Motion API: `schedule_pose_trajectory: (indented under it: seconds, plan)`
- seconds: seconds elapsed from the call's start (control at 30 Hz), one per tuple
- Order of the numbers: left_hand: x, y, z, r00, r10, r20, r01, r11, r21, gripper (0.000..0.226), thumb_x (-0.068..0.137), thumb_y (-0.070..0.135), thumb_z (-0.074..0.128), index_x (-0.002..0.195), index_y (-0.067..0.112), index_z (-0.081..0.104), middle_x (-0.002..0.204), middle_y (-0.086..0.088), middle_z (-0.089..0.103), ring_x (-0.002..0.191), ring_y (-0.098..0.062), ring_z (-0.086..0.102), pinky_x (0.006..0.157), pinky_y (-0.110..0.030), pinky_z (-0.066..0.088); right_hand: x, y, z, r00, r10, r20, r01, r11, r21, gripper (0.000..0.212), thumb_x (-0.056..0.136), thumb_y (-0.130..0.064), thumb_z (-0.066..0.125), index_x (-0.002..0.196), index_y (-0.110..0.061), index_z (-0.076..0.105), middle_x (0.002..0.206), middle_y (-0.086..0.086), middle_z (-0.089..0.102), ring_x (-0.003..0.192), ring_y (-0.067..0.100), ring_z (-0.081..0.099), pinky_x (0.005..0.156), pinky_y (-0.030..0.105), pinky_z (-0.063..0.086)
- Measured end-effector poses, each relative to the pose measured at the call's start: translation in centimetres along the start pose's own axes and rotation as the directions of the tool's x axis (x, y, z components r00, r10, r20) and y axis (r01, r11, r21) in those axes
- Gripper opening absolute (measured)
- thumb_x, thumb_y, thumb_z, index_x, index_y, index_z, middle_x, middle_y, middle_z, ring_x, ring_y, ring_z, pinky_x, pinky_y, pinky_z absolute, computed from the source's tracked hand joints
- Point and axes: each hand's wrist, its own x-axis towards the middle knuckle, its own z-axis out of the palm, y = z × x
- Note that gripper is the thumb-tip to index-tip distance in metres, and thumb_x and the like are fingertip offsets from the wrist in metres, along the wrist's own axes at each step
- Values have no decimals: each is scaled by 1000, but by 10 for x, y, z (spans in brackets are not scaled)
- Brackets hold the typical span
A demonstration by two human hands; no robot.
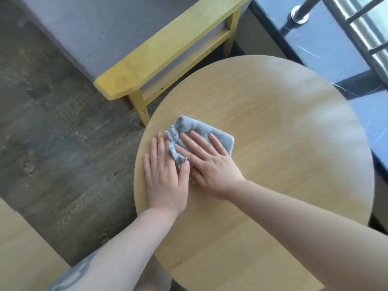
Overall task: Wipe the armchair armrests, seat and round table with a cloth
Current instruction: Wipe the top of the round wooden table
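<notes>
Grey cloth [201,141] is pressed flat near the counter's [283,154] left edge by both hands, left [165,175] and right [210,164], fingers straight.

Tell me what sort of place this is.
Probably a sitting corner by a window or balcony in a home or hotel room: a wooden armchair, a round table and a metal railing.

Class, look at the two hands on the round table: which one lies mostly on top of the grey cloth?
The right hand: its fingers spread flat over the cloth. The left hand rests mainly on bare table, touching only the cloth's edge.
</notes>
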Motion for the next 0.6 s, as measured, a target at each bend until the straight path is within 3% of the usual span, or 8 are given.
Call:
schedule_pose_trajectory:
  seconds: [0.1,0.17,0.23,0.3,0.33,0.43,0.5,0.6]
  plan:
    - [0,3,0,1000,8,23,-10,998,56,71,93,50,13,152,12,6,160,-1,-4,146,-14,-10,118,-35,-9,27,60,-28,962,-239,129,251,964,-84,53,101,-39,30,152,-35,15,160,-8,10,148,13,2,119,39,-4]
    - [0,6,0,998,34,52,-39,995,94,71,92,51,8,152,15,-1,159,2,-11,145,-12,-16,116,-34,-13,36,97,-42,983,184,-3,-184,983,-15,54,102,-37,32,152,-36,12,161,-8,5,148,12,-3,119,42,-4]
    - [3,16,3,995,75,70,-82,992,101,70,92,52,6,152,17,-3,158,3,-14,144,-11,-19,116,-33,-15,19,118,-44,695,707,-134,-680,706,199,55,102,-36,28,153,-35,7,162,-6,-1,147,13,-6,118,43,-5]
    - [6,32,11,988,125,88,-133,986,99,70,91,52,6,153,18,-1,157,4,-15,144,-11,-19,115,-34,-15,-13,98,-28,404,900,-163,-864,434,254,57,101,-37,23,154,-32,3,162,-4,-4,147,14,-7,118,44,-5]
    - [7,40,16,984,149,92,-158,983,90,71,91,51,8,153,17,3,158,4,-13,144,-12,-16,115,-34,-13,-31,80,-17,421,884,-203,-856,461,232,58,100,-37,24,154,-30,5,162,-2,-1,148,15,-5,118,45,-4]
    - [6,67,34,978,192,81,-197,979,54,70,92,48,14,152,13,16,160,-2,4,147,-17,1,115,-36,-6,-75,42,4,926,342,-157,-343,939,24,59,96,-38,32,152,-29,19,160,-1,17,147,17,8,118,44,4]
    - [2,80,43,972,213,101,-219,975,45,70,92,48,14,152,13,16,160,-2,8,147,-17,4,116,-36,-5,-82,78,-9,995,-93,28,96,992,-88,58,97,-39,33,152,-30,16,159,-5,17,147,14,8,119,40,1]
    - [-5,88,52,960,252,122,-259,965,38,70,91,49,15,152,16,13,159,3,3,147,-13,0,115,-31,-8,-86,141,-27,927,357,-113,-359,933,2,56,97,-43,28,151,-36,15,160,-6,13,147,12,4,119,42,2]
